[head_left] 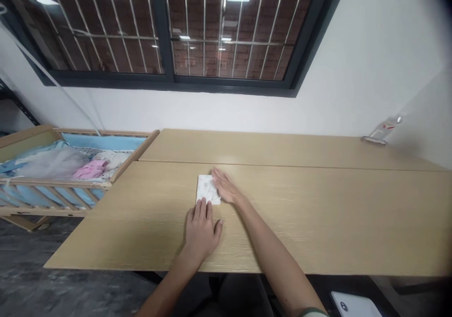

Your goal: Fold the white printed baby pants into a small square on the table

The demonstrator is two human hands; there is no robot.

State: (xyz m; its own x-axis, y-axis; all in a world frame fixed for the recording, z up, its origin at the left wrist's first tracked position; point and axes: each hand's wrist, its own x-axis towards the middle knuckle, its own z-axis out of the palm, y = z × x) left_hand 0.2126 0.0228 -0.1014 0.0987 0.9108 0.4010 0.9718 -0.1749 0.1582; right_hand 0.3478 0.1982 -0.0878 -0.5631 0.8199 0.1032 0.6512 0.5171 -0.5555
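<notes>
A small white folded square [206, 188], perhaps a cloth or paper packet, lies flat on the light wooden table [318, 213]. My left hand [202, 227] rests palm down, its fingertips on the square's near edge and the thumb spread toward the right. Across the square's right side lies my right hand [225, 186], stretched flat with its fingers pointing up and left. Faint marks show on the white surface, too small to read. Part of its right edge is hidden under my right hand.
A wooden crib [74, 185] with blue lining and a pink cloth [91, 169] stands left of the table. A clear bottle [384, 129] is at the back right. Below the table's front edge lies a white phone-like device [355, 304]. A barred window [229, 29] is above.
</notes>
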